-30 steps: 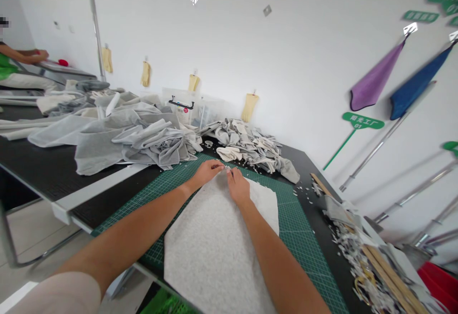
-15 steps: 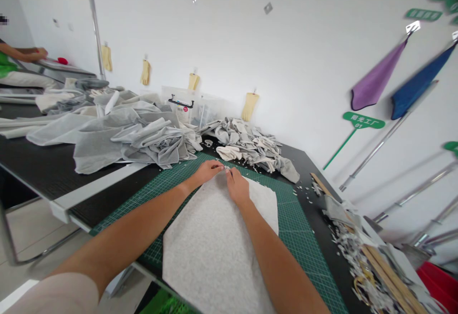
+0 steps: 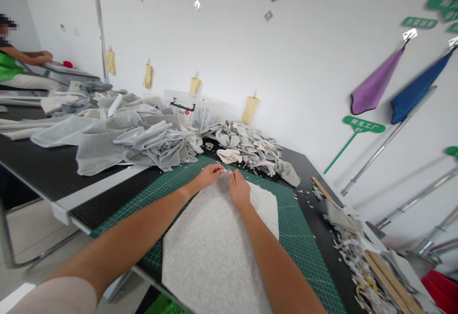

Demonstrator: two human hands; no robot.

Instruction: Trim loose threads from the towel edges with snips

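A light grey felt-like cloth (image 3: 211, 247) lies spread over a green cutting mat (image 3: 304, 242), its near part reaching past the table's front edge. At its far narrow end, my left hand (image 3: 211, 175) is closed in a pinch on the cloth's edge. Just to the right, my right hand (image 3: 239, 189) pinches the same edge, its forearm crossing over the cloth. A small whitish bit shows between the two sets of fingertips; its exact shape is too small to make out.
Grey cloths lie in a heap (image 3: 143, 137) at left and a smaller pile (image 3: 250, 144) behind the mat. A clear plastic box (image 3: 182, 109) stands against the wall. Scraps (image 3: 352, 256) and wooden strips (image 3: 390, 276) line the right side. A person (image 3: 21, 68) sits far left.
The camera view has tilted up slightly. My hands stay at the cloth's far edge, with the fingertips a little further apart.
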